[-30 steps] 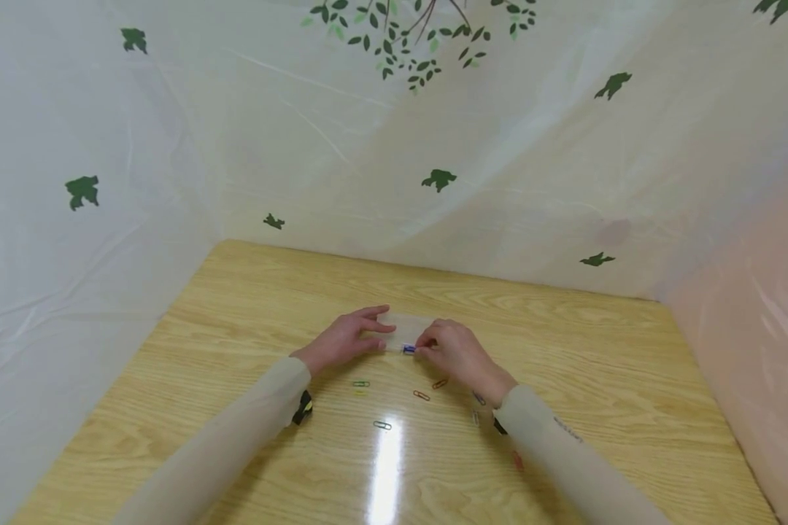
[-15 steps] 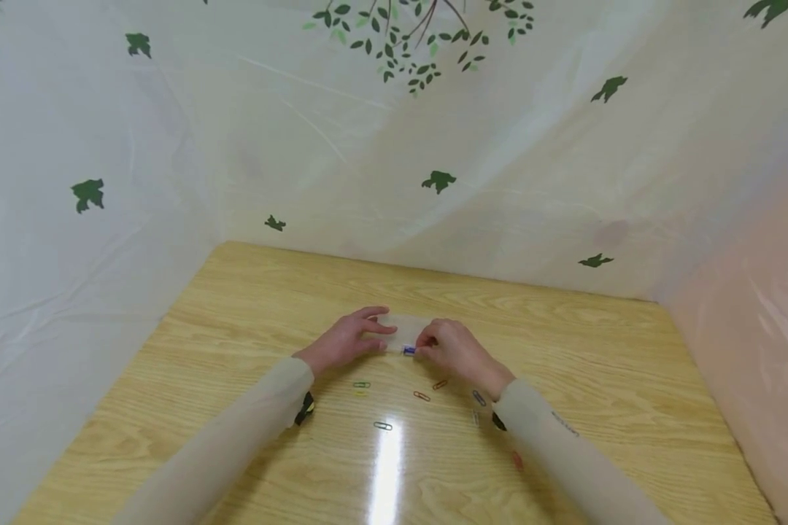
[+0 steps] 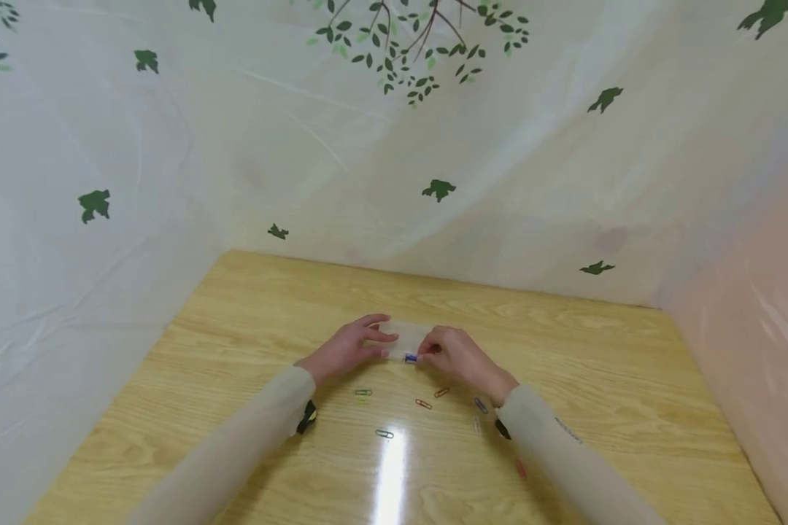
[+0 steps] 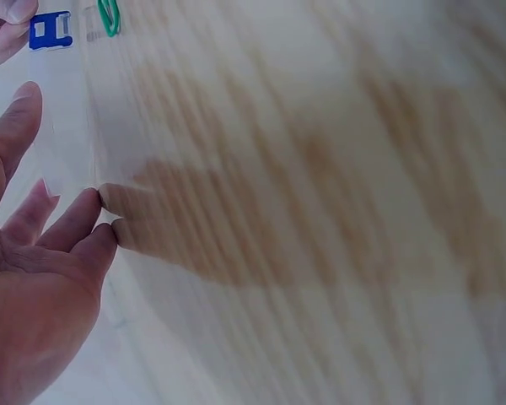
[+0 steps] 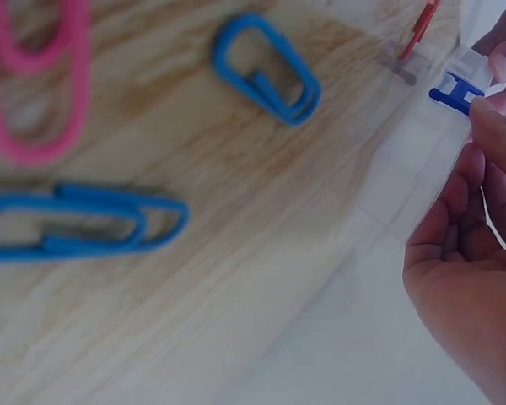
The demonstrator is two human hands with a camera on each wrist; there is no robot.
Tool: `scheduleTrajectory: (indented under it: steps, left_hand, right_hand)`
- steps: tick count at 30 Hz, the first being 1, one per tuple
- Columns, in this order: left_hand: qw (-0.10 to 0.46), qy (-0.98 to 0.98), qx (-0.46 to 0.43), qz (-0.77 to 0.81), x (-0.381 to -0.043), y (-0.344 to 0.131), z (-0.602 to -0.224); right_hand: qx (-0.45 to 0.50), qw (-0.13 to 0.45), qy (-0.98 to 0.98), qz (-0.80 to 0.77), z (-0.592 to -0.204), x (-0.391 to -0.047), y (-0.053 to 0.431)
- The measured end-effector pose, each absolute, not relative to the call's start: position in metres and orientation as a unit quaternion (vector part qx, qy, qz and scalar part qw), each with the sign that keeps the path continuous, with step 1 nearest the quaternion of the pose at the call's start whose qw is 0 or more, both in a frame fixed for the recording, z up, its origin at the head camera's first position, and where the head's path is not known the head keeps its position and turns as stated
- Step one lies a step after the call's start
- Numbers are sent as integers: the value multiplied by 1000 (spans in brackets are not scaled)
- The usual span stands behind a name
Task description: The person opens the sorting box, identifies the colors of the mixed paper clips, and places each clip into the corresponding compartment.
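the right hand (image 3: 469,362) pinches a small blue tab (image 3: 410,358) between thumb and finger, at the near edge of a clear plastic piece (image 3: 407,339) on the worktop (image 3: 584,357). the left hand (image 3: 344,350) grips nothing, its fingers loosely spread at the left end of the clear plastic piece. nearer the person, coloured paperclips (image 3: 423,403) lie scattered between the arms, with a red paperclip (image 3: 521,468) just beside the right sleeve (image 3: 571,445).
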State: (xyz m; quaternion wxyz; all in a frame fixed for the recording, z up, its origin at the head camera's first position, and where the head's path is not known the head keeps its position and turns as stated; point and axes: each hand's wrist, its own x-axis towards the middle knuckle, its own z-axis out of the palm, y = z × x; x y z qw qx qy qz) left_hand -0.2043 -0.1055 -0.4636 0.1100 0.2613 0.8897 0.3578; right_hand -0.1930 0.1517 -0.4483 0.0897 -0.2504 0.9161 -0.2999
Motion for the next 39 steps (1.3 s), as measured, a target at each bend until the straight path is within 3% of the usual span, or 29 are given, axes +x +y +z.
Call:
scheduleTrajectory:
  steps: [20,39]
  left_hand:
    - [104,894,281,333,-209,-108,-457]
    - [106,892,290,331,-213,-106,-464]
  right_hand:
    - [-283,53,907,-307,-453,-195,150]
    - [-296,89,901,-305,-453,-204,158]
